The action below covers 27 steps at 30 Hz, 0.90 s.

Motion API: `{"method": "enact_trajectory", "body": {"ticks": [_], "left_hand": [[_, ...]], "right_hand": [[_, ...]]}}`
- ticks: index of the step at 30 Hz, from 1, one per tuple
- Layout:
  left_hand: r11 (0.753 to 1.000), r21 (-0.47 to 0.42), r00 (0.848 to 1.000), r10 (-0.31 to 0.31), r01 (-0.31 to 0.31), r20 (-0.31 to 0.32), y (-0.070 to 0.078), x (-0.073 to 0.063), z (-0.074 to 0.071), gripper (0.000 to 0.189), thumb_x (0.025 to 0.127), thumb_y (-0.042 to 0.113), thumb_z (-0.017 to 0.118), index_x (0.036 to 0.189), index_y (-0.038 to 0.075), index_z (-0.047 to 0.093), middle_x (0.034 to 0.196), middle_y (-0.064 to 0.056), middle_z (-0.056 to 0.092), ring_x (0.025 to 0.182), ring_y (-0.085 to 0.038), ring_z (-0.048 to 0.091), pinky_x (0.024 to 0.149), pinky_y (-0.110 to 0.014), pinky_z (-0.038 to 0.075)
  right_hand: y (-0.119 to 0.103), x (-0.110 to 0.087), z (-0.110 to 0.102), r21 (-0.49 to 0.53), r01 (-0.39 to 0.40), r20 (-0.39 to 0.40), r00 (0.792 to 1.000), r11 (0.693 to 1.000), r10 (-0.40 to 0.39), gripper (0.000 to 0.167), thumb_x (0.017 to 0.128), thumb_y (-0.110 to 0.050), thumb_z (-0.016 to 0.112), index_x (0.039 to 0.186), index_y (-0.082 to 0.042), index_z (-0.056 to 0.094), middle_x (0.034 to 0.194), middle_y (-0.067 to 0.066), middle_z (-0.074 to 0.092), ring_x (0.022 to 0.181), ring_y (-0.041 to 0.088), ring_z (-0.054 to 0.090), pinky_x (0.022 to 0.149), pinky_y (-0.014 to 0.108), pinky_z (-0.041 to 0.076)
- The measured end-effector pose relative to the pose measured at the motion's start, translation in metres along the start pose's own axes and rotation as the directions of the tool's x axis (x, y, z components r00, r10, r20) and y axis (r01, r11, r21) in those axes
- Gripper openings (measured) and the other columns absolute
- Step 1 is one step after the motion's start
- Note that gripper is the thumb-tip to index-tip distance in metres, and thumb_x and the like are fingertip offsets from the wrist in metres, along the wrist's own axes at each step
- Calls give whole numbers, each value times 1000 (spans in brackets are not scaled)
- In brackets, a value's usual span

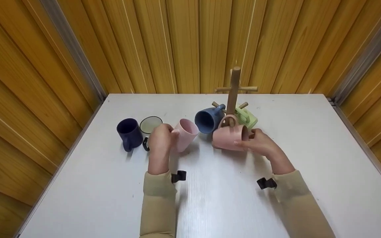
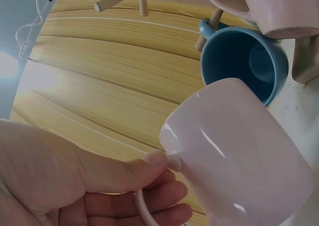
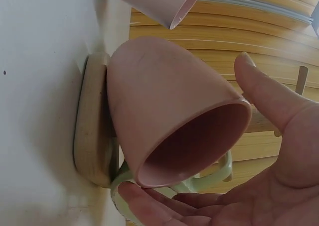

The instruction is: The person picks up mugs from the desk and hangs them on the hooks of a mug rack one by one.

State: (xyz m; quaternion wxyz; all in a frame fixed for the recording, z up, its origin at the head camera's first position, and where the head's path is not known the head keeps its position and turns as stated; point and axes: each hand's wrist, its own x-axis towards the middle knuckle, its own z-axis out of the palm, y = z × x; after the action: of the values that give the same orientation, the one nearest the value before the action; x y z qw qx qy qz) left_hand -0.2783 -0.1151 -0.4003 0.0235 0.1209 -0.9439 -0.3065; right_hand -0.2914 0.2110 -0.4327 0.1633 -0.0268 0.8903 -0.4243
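My left hand (image 1: 160,140) pinches the handle of a light pink mug (image 1: 184,137), which tilts with its mouth toward the upper right. In the left wrist view, thumb and fingers close around that handle (image 2: 144,208). A darker pink mug (image 1: 227,138) lies sideways by its handle on a low front peg of the wooden mug rack (image 1: 233,89). Beside its mouth is my right hand (image 1: 263,142); the right wrist view shows the thumb (image 3: 264,89) apart from the mug and the fairly straight fingers by the lower rim.
A blue mug (image 1: 207,120) hangs left on the rack, a light green mug (image 1: 248,119) behind right. At left stand a dark navy mug (image 1: 131,134) and a pale mug with a dark rim (image 1: 151,125), partly behind my left hand. A slatted wooden wall (image 1: 184,46) closes the back.
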Motion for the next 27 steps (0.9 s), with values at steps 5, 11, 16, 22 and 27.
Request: {"method": "enact_trajectory", "body": {"ticks": [5, 11, 16, 22, 27], "left_hand": [[1000, 7, 1000, 27, -27, 3, 9, -11, -10, 21, 96, 24, 73, 112, 12, 79, 113, -9, 78, 100, -28, 71, 90, -48, 56], [983, 7, 983, 183, -183, -23, 19, -26, -13, 12, 92, 23, 77, 102, 18, 82, 105, -3, 80, 96, -25, 71, 85, -46, 57], [924, 10, 924, 382, -382, -30, 30, -36, -6, 7, 90, 15, 78, 95, 16, 84, 98, -2, 81, 93, -23, 73, 83, -43, 59], [855, 0, 855, 519, -519, 22, 43, -49, 0, 10, 92, 16, 77, 99, 15, 83, 98, -2, 80, 92, -22, 74, 82, -42, 61], [819, -31, 819, 573, -573, 0, 49, -55, 1, 10, 91, 20, 78, 99, 15, 83, 98, -2, 78, 89, -20, 72, 79, -40, 60]], "right_hand": [[-12, -15, -4, -90, 25, -127, 991, 996, -37, 106, 94, -48, 70, 157, 15, 12, 159, 40, 26, 145, 55, 34, 118, 64, 35], [-22, -27, 14, -212, 456, -315, 805, 864, -503, 88, 85, -21, 86, 154, 2, 36, 157, 26, 38, 148, 44, 35, 121, 63, 31], [-27, -27, 37, -409, 690, -213, 565, 597, -797, 98, 69, -22, 97, 150, -3, 46, 155, 20, 47, 146, 43, 40, 119, 63, 35], [-32, -28, 52, -521, 727, -127, 452, 447, -883, 106, 60, -32, 101, 149, -10, 49, 152, 18, 50, 144, 42, 42, 116, 59, 42], [-32, -30, 55, -444, 764, -112, 471, 468, -875, 87, 69, -21, 98, 142, -9, 53, 142, 14, 55, 135, 30, 51, 106, 50, 51]]}}
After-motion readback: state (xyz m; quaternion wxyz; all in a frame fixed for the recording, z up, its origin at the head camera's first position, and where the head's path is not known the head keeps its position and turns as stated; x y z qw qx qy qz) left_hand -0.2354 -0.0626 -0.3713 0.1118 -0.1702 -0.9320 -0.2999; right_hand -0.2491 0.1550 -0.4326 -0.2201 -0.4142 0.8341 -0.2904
